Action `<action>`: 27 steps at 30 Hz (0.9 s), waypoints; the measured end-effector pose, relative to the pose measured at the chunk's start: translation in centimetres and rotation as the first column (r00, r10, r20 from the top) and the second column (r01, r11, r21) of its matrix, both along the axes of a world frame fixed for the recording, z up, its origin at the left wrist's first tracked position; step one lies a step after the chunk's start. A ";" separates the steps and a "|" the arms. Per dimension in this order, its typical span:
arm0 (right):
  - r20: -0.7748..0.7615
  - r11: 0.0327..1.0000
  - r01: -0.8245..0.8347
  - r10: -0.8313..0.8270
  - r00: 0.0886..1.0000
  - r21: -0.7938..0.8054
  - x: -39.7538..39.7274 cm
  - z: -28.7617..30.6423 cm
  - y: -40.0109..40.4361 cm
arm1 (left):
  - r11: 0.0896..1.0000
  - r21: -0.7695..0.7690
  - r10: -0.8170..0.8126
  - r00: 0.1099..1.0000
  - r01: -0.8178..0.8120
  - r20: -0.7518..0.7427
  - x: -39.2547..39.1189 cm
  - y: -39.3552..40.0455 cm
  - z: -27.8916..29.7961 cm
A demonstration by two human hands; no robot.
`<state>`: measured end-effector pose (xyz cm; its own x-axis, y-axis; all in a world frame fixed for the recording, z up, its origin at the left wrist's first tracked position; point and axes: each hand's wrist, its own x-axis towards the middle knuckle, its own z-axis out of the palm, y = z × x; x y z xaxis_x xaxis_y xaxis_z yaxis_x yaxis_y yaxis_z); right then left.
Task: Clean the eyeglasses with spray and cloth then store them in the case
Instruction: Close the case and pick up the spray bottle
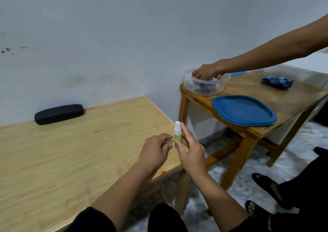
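A small white spray bottle [177, 132] with a green label stands upright above the right edge of the light wooden table [71, 151]. My right hand [191, 153] pinches it between thumb and fingers. My left hand [156, 151] hovers just left of the bottle, its fingers loosely curled and its fingertips close to the label; whether they touch is blurred. A black closed eyeglass case [58, 114] lies at the back of the table by the wall. No eyeglasses or cloth are in view.
A second, darker wooden table [292, 98] stands to the right with a clear plastic container [205, 87], a blue lid [244, 111] and a blue toy car [276, 81]. Another person's hand [205, 71] reaches into the container. Sandalled feet [266, 183] are on the floor at right.
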<state>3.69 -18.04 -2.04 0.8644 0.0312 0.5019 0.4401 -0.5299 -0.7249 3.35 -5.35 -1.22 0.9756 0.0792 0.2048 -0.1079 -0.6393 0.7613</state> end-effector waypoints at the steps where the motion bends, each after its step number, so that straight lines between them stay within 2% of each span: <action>1: 0.005 1.000 -0.003 0.003 1.000 0.008 0.2 0.0 0.0 | 0.997 -0.067 0.026 1.000 -0.025 0.003 0.1 0.0 0.2; 4: 0.016 1.000 -0.008 0.008 1.000 0.026 0.5 0.0 -0.1 | 0.950 -0.296 0.122 0.991 -0.101 0.052 0.7 0.5 1.6; 6: 0.020 0.999 -0.025 0.025 0.999 0.037 0.7 0.0 -0.1 | 0.923 -0.369 0.164 0.978 -0.107 0.129 1.3 1.2 3.0; 9: 0.038 0.999 -0.040 0.040 0.998 0.016 0.8 0.1 -0.1 | 0.902 -0.431 0.120 0.975 -0.028 0.188 1.6 1.3 5.0; 13: 0.010 0.997 -0.063 0.063 0.998 0.041 1.0 0.3 0.0 | 0.908 -0.417 0.050 0.978 0.040 0.201 1.8 0.5 5.8; 21: -0.116 0.980 -0.098 0.119 0.986 0.176 0.9 1.5 -0.7 | 0.936 -0.350 0.014 0.990 0.037 0.142 1.5 0.1 5.2; 27: -0.083 0.986 -0.158 0.162 0.983 0.051 0.7 1.5 -1.2 | 0.964 -0.244 -0.074 0.987 0.107 0.140 1.2 0.2 4.4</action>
<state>4.38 -19.25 -0.53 0.8902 0.1521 0.4294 0.4512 -0.4249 -0.7848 4.55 -5.16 3.14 0.9477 0.0569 0.3139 -0.2639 -0.4136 0.8714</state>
